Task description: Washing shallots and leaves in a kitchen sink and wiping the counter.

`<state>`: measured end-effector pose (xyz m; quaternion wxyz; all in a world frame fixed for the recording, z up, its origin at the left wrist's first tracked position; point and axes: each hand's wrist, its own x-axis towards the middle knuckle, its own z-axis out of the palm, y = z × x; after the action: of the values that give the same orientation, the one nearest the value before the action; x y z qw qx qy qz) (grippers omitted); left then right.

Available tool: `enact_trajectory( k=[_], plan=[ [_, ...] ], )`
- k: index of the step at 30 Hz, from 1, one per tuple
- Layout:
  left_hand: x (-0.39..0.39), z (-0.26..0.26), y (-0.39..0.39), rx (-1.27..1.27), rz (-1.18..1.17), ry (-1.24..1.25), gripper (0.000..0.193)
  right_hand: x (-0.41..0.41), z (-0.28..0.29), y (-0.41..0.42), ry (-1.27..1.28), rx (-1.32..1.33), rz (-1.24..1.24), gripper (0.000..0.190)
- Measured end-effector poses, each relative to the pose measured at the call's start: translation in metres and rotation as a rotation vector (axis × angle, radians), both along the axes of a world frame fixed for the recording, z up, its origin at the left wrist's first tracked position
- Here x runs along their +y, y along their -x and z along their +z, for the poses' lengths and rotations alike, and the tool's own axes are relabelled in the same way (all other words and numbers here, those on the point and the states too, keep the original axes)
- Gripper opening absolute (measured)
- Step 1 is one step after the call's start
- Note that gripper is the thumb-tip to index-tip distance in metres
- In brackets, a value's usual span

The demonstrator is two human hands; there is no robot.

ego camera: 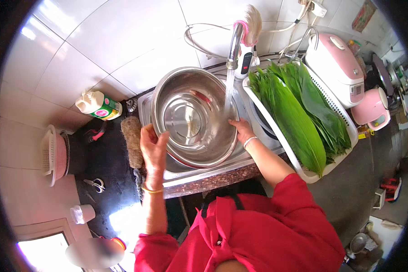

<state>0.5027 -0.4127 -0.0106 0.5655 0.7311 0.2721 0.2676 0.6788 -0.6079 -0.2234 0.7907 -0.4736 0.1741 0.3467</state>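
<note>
A large stainless steel basin (187,117) rests tilted over the metal sink (176,178). My left hand (154,146) grips its left rim, thumb towards the inside. On the right rim lies my right hand (242,130), its fingers bent over the edge beside the falling water. The chrome faucet (236,42) runs, and its stream (229,88) strikes the inner right wall of the basin. To the right, a white plastic basket (306,176) holds a pile of long green leaves (297,122); it stands partly over the sink's edge.
Left of the sink are a loofah (132,142), a detergent jug (100,106), scissors (97,184), a white cup (83,214) and a pink colander (57,154). A pink-and-white rice cooker (338,68) stands behind the basket. Cables (204,52) hang along the tiled wall.
</note>
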Motion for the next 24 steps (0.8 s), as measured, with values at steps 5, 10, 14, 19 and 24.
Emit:
enact_trajectory(
  k=[5, 10, 14, 19, 24],
  plan=[
    [-0.078, -0.054, 0.013, -0.146, 0.177, 0.081, 0.030, 0.013, -0.019, 0.040, -0.070, 0.046, -0.098, 0.033],
    [-0.014, 0.005, 0.007, 0.049, -0.172, 0.136, 0.017, -0.011, -0.022, 0.007, 0.006, -0.121, 0.004, 0.032],
    [-0.005, 0.013, 0.005, -0.098, 0.051, 0.117, 0.017, -0.011, -0.019, 0.007, 0.197, -0.182, 0.106, 0.035],
    [-0.070, -0.032, 0.018, -0.024, 0.120, -0.028, 0.017, 0.002, 0.001, 0.044, -0.001, -0.010, -0.074, 0.034],
    [-0.017, 0.006, -0.003, 0.150, -0.058, 0.012, 0.017, -0.008, -0.018, 0.013, 0.106, -0.194, 0.063, 0.033]
  ],
)
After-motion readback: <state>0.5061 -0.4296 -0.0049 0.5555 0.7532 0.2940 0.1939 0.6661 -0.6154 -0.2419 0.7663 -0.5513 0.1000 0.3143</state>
